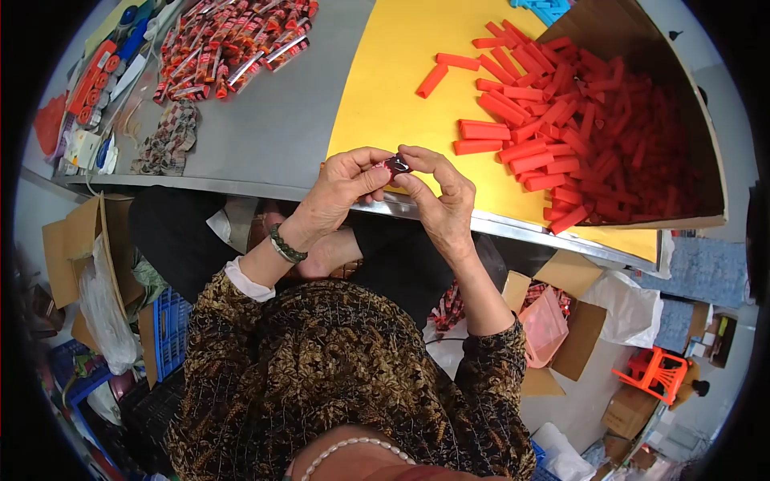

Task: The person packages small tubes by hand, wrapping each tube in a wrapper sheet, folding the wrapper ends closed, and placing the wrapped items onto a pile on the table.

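Observation:
My left hand and my right hand meet over the table's front edge, fingertips pinched on a small dark red piece with white marks. My fingers cover much of it, so its exact kind is hard to make out. On the yellow sheet to the right lie many red triangular plastic tubes, spilling out of a cardboard box tipped on its side. At the back left of the grey table is a heap of red printed packets with shiny wrappers.
A crumpled checked cloth lies at the table's left, near pens and tools. Light blue pieces sit at the far edge. Below are open cartons, a blue crate and an orange stool.

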The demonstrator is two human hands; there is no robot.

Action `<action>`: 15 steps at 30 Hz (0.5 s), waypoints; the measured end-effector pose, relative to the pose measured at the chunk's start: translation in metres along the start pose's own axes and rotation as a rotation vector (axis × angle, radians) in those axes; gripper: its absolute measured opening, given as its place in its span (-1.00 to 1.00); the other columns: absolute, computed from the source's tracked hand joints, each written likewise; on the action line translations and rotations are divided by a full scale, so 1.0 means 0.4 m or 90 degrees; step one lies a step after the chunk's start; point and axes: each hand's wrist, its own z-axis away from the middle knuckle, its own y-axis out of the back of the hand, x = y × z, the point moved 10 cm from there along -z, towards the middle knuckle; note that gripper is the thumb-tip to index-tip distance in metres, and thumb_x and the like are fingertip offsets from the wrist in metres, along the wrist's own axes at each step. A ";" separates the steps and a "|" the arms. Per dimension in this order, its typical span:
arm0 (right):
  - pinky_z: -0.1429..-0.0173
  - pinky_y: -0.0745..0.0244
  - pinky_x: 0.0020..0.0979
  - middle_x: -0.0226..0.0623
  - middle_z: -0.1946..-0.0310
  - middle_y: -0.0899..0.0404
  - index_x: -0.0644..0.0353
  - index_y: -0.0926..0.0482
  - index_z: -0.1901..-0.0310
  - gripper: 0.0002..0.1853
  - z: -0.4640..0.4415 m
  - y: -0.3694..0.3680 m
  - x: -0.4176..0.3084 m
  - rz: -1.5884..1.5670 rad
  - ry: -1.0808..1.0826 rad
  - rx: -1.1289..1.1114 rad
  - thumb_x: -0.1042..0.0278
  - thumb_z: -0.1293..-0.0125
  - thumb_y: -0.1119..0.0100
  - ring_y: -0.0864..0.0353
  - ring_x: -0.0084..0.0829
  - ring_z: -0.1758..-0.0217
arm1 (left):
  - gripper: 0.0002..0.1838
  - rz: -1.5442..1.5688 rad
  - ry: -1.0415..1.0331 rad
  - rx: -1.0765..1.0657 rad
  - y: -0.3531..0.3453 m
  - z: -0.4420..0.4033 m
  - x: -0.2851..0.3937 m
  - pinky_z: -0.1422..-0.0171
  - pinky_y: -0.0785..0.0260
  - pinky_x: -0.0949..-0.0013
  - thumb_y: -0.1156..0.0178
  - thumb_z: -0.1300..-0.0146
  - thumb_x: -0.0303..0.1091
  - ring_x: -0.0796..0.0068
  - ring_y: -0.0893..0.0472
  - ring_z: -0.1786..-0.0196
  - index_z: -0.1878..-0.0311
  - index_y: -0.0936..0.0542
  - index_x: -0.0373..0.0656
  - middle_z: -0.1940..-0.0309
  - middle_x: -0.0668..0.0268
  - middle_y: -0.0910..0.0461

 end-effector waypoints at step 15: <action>-0.06 -0.53 -0.33 -0.14 0.15 -0.67 0.30 -0.55 0.00 -0.68 -0.042 -0.071 0.036 0.008 -0.045 -0.016 0.53 -0.19 -0.31 -0.67 -0.27 0.04 | -0.72 -0.084 -0.048 0.049 0.092 -0.030 0.037 0.27 -0.37 0.64 -0.15 -0.39 -0.37 0.79 -0.48 0.35 -0.09 -0.56 -0.26 0.26 0.46 -0.60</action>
